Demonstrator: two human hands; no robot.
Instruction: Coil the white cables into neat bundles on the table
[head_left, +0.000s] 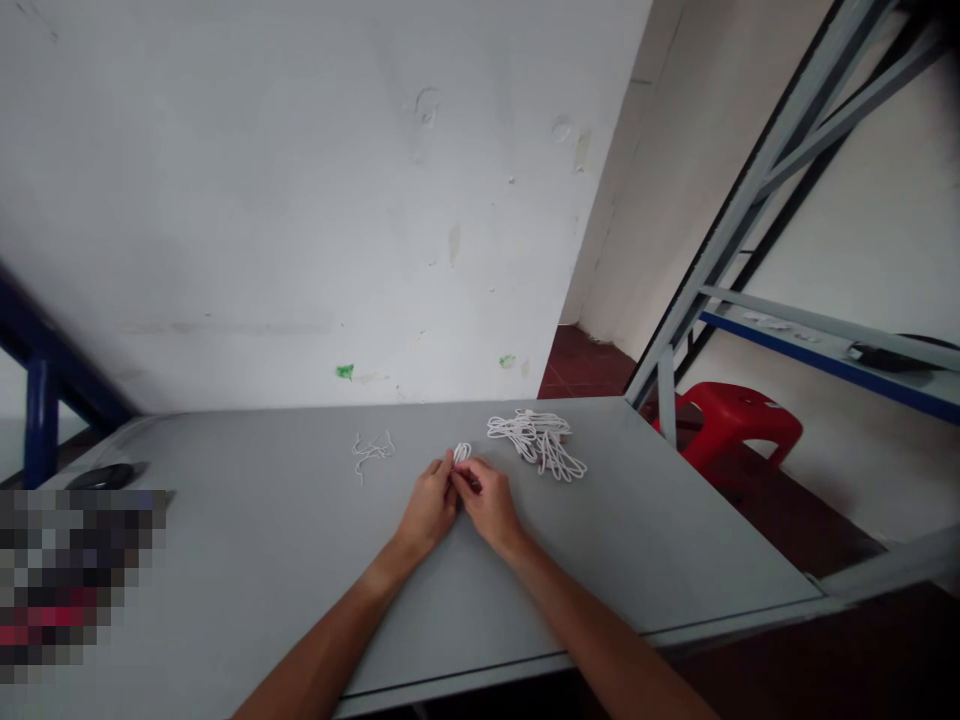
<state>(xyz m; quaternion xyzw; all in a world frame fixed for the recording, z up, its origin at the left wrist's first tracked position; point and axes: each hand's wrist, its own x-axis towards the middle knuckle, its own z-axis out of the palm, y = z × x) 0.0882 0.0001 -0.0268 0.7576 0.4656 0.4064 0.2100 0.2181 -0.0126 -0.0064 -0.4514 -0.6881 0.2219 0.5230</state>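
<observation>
And here it is, just below the middle of the frame: a small looped bundle of white cord [463, 452], its loops poking up between two hands set close together. The left hand [433, 500] has it pinched in its fingers from the left. The right hand [487, 497] comes in from the other side, fingertips drawn in at the bundle's near end, though whether they grip the cord itself I cannot tell; the spot is too small.

Just right of them, a pile of white cord coils [529, 430] lies in overlapping loops. Over to the left, thin white strings [373, 450] sit in a loose tangle. All of it rests on the grey table [300, 580], both forearms reaching up from the bottom edge.

Wider now! A dark object [105, 477] lies at the left, above a pixelated patch. Behind the table stands the scuffed white wall [300, 200], green marks [344, 372] low on it. And out at the right, a red stool [739, 425] beside a metal frame [739, 215].
</observation>
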